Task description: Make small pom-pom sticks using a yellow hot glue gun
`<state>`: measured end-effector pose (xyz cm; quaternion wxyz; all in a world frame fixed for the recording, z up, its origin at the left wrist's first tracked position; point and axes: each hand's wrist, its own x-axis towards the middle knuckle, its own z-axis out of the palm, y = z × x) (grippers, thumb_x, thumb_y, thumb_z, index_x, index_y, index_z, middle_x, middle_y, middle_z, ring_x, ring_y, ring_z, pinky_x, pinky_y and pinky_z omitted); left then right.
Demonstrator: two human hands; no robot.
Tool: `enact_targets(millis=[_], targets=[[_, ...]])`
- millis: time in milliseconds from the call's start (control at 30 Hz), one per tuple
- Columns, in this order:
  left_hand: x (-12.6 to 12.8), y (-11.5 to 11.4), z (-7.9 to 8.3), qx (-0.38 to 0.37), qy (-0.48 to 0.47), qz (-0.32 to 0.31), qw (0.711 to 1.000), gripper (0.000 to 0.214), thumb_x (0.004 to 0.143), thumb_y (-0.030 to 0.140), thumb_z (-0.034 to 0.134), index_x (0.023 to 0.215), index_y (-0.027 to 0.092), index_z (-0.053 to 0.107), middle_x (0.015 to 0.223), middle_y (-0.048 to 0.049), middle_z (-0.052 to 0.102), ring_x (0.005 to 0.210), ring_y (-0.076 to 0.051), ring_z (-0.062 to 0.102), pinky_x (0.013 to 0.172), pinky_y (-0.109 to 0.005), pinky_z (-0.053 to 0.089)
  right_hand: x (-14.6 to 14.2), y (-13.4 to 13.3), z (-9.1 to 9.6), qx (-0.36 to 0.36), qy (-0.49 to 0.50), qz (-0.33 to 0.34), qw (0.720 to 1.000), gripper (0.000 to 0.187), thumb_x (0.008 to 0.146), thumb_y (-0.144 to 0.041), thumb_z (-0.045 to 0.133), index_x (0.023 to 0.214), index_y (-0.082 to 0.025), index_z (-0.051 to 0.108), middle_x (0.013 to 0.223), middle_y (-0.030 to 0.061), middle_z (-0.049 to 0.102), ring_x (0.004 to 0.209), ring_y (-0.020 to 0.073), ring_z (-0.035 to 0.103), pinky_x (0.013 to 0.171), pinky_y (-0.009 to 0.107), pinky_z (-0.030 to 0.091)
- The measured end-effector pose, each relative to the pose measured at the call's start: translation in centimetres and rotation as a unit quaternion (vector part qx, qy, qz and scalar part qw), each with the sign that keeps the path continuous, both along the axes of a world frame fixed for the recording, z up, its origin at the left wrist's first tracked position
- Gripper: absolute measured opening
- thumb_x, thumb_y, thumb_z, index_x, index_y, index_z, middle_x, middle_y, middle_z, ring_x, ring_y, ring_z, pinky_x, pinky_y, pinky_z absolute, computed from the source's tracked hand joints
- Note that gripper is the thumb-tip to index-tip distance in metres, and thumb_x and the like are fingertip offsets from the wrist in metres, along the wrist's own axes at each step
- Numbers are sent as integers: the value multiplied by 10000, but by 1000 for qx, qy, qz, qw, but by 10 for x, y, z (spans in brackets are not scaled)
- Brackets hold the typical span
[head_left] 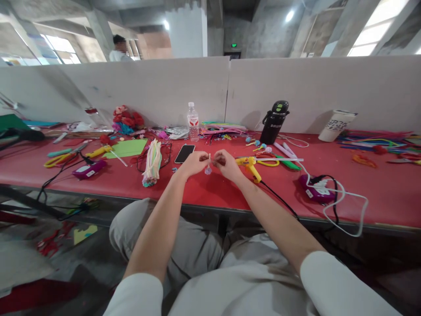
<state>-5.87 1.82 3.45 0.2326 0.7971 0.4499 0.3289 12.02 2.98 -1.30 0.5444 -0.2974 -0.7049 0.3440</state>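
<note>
My left hand (197, 162) is closed in a pinch on a small pipe-cleaner piece with a pale stem and a fuzzy lilac end (208, 170) that hangs below the fingers. Just to its right, my right hand (225, 163) has its fingertips pressed together close to the piece; what they hold, if anything, is too small to make out. Both hands are over the red table (210, 191). Left of them lie a black phone (184, 154) and a bundle of pale pipe cleaners (153, 162). A yellow glue gun (250, 166) rests beside my right wrist.
A water bottle (193, 123) and a black flask (275, 123) stand towards the white partition (148, 90). Purple power strips (317, 191) with loose cords lie at right and left. Scissors (408, 159) are far right, beside a white tumbler (337, 126). A person (119, 50) is beyond the partition.
</note>
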Motion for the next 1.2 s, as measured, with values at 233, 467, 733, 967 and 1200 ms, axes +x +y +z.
enact_targets(millis=[233,467,733,967,1200], targets=[[4,-6,6,1,29,5,1000,201,800,344,546,724,169,610,711,-55,691,675,-186,635,634,-271,434,2,0,-2,7,-27,-18,999,201,791,-330,619,906,-222,494,809,18,645,788,168,662,742,305,526],[5,-8,7,-8,57,9,998,200,820,335,531,703,179,574,705,-50,682,647,-178,610,610,-274,397,3,0,-3,13,-36,-42,998,203,786,-290,612,943,-221,503,864,38,665,830,175,672,777,312,531],[5,-12,11,-2,34,-13,999,225,841,351,540,697,181,574,654,-30,645,613,-166,582,609,-268,384,4,-4,4,32,-97,-56,993,162,835,-320,571,822,-176,646,808,55,692,734,164,632,707,293,492],[11,-13,11,39,70,33,996,232,843,323,526,661,184,565,653,-46,649,618,-170,582,604,-275,384,4,-6,4,66,-134,-105,983,163,849,-297,547,814,-179,653,785,54,674,693,160,590,684,289,472],[7,-5,5,11,-4,22,1000,220,830,351,556,727,171,627,698,-50,687,669,-176,634,666,-276,454,8,-9,8,50,-104,-124,985,172,825,-347,601,798,-184,650,773,52,680,697,167,599,682,294,488]])
